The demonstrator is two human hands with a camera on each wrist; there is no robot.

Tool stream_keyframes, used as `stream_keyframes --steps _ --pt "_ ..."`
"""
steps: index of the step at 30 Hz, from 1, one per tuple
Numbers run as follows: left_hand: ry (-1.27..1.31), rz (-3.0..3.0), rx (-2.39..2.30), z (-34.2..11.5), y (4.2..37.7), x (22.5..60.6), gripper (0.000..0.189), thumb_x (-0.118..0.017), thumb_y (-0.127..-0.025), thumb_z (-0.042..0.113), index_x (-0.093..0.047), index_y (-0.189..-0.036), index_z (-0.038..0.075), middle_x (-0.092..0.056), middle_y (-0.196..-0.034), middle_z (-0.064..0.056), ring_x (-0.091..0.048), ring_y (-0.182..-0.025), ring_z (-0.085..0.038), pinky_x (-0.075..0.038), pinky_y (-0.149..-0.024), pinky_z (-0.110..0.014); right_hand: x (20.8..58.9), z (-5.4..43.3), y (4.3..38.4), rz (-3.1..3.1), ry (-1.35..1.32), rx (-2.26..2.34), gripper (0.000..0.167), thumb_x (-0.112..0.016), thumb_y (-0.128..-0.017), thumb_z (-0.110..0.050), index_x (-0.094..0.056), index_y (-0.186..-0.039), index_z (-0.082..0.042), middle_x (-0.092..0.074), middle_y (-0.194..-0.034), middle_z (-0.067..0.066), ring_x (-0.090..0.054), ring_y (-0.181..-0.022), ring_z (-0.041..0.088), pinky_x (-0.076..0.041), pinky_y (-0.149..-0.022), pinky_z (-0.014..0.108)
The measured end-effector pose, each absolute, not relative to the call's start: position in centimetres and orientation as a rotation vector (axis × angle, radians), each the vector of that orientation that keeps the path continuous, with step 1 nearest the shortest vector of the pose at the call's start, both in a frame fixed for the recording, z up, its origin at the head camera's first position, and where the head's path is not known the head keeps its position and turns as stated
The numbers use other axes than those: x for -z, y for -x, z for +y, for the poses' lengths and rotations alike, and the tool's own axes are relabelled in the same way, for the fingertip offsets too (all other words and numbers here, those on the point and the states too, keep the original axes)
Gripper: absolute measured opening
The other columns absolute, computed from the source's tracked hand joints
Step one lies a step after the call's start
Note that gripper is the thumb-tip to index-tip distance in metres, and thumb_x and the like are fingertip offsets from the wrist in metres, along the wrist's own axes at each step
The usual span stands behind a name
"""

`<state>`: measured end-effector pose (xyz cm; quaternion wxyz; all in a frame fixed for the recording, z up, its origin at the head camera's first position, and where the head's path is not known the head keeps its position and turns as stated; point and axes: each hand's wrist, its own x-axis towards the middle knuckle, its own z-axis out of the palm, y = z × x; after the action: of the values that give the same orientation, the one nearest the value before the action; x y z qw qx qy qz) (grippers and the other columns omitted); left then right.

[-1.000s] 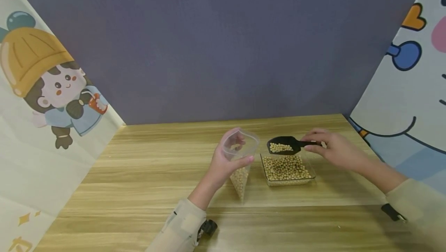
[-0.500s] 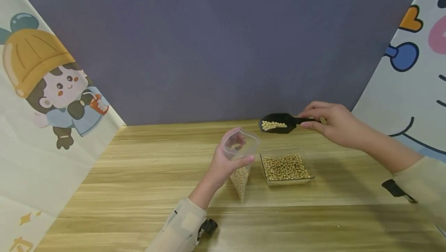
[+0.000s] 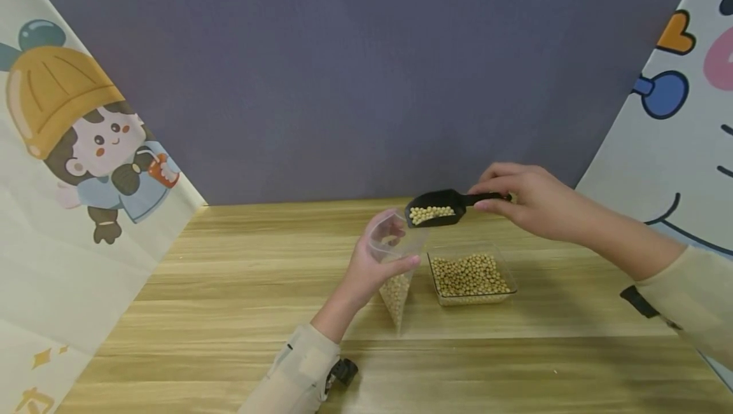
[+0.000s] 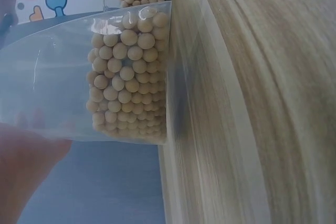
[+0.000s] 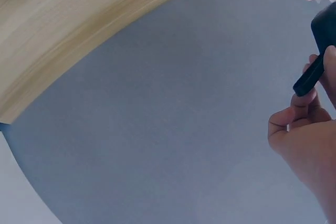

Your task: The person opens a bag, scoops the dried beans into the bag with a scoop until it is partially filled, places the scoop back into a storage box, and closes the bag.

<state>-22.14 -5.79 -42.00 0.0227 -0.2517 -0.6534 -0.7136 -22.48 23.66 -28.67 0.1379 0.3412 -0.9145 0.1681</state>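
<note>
My left hand [image 3: 372,264] grips a clear plastic bag [image 3: 395,293] round its upper part, the mouth held wide. Pale soybeans [image 4: 128,77] fill its lower part, seen close in the left wrist view. My right hand [image 3: 529,201] pinches the handle of a black scoop [image 3: 449,201], which carries a heap of the beans. The scoop's tip overlaps the bag's mouth from the right in the head view. In the right wrist view the handle [image 5: 308,77] lies between thumb and fingers at the right edge.
A clear rectangular container [image 3: 478,299] of the same beans stands on the wooden table [image 3: 229,312], right of the bag. A dark grey panel [image 3: 355,83] rises at the back, with cartoon-printed panels at both sides.
My right hand has lifted the loaded scoop from above the container and moved it left to the bag's mouth. The left hand and bag have stayed nearly still.
</note>
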Motion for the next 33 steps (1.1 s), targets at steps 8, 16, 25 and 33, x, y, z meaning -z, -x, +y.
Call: stream_keyframes --steps 8,16,25,33 --pt "0.780 -2.026 2.220 -5.6 22.2 42.1 0.087 -0.089 -0.079 0.007 -0.046 -0.155 0.007 -0.059 -0.133 -0.003 -0.054 -0.131 -0.038 -0.043 -0.126 -0.050 27.9 22.7 22.0 -2.608 -1.001 -0.378 0.022 -0.078 -0.096 -0.015 -0.082 -0.118 -0.014 -0.069 -0.108 -0.002 -0.055 -0.087 0.010 -0.049 -0.068 0.029" --pt "0.759 -2.045 2.263 -5.6 22.2 42.0 0.091 -0.091 -0.080 0.013 -0.044 -0.158 0.012 -0.054 -0.153 -0.009 -0.053 -0.138 -0.017 -0.040 -0.128 -0.047 26.6 21.0 20.9 -2.679 -0.995 -0.276 0.020 -0.077 -0.097 -0.020 -0.083 -0.116 -0.015 -0.068 -0.104 -0.002 -0.056 -0.085 0.009 -0.051 -0.069 0.032" --pt "0.765 -2.054 2.290 -5.5 22.2 42.0 0.095 -0.091 -0.082 0.014 -0.039 -0.160 0.007 -0.050 -0.157 -0.008 -0.045 -0.149 -0.021 -0.038 -0.129 -0.044 25.6 19.5 19.9 -2.683 -1.024 -0.148 0.017 -0.080 -0.095 -0.020 -0.084 -0.109 -0.011 -0.069 -0.102 0.001 -0.061 -0.083 0.012 -0.056 -0.071 0.034" --pt "0.770 -2.071 2.249 -5.5 22.0 42.0 0.090 -0.091 -0.082 0.016 -0.043 -0.158 0.010 -0.058 -0.142 -0.007 -0.052 -0.132 -0.015 -0.039 -0.127 -0.057 24.7 18.6 19.3 -2.740 -0.983 -0.078 0.018 -0.081 -0.095 -0.021 -0.084 -0.110 -0.012 -0.068 -0.098 0.001 -0.055 -0.076 0.011 -0.050 -0.066 0.032"
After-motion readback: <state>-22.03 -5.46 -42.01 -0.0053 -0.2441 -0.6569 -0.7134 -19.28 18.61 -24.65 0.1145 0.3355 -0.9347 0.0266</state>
